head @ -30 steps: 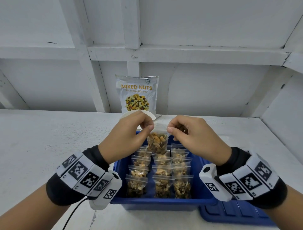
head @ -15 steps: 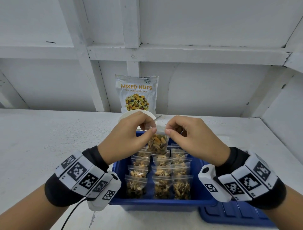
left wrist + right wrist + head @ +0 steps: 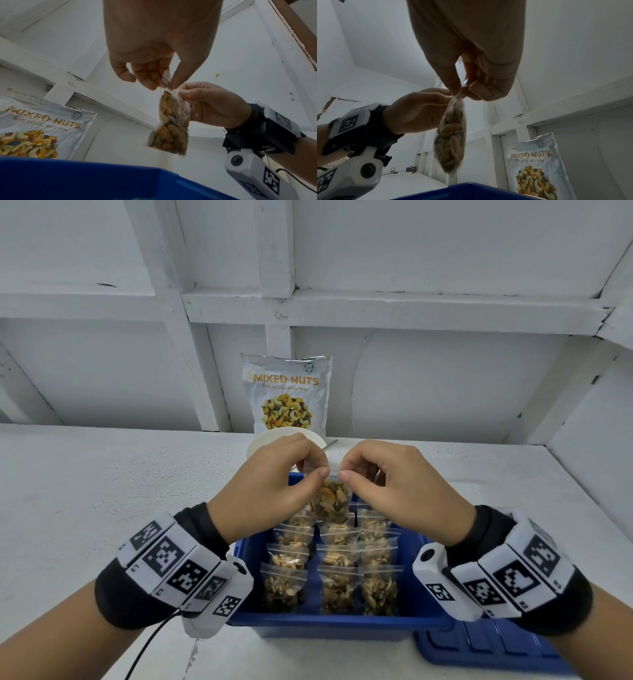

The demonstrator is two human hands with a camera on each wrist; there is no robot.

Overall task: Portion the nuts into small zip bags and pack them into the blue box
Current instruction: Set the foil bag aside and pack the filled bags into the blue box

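Right now both hands hold one small zip bag up in the air over the blue box. The left hand pinches the top edge of the bag between its thumb and fingers. The right hand pinches the same top edge from the other side. The two thumbs are very close together, almost touching. In the left wrist view, the fingers of the left hand are curled in and pressed on the clear top strip of the bag. In the right wrist view, the right hand's fingers are curled tight on the top of the bag too.

The bag is full of nuts and hangs straight down from the hands. It does not touch the box.

Inside the blue box stand many filled bags in three rows, close side by side. The box sits on a white table. A blue lid lies flat on the table, just beside the box on the right.

Behind the hands is a white bowl with a thin metal handle sticking out past its rim. A big pack that says MIXED NUTS stands up against the white wall behind the bowl.
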